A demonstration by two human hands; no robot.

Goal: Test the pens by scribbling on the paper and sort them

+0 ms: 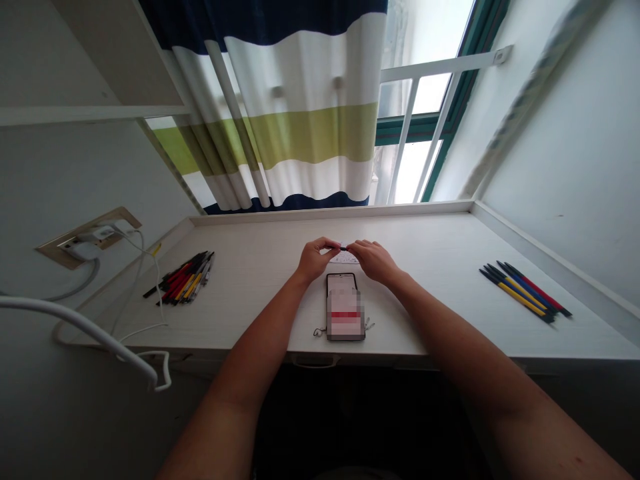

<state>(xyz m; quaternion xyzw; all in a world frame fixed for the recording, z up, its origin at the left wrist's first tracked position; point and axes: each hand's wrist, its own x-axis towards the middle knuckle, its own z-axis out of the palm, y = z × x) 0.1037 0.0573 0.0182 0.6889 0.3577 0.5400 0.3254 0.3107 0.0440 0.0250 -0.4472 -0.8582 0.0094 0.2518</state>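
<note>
Between my two hands is a small dark pen-like piece, with one end in each hand. My left hand pinches its left end between thumb and fingers. At the right end, the fingers of my right hand are closed round it. Below the hands, partly covered by them, a small patterned paper lies on the white desk. Nearer to me a phone lies face up, its screen blurred out, with a cord loop at its left side.
A pile of black, red, yellow and grey pens lies at the left. Several yellow, blue and red pens lie at the right. White cables hang from a wall socket. A raised rim runs along the desk's back, below a curtain.
</note>
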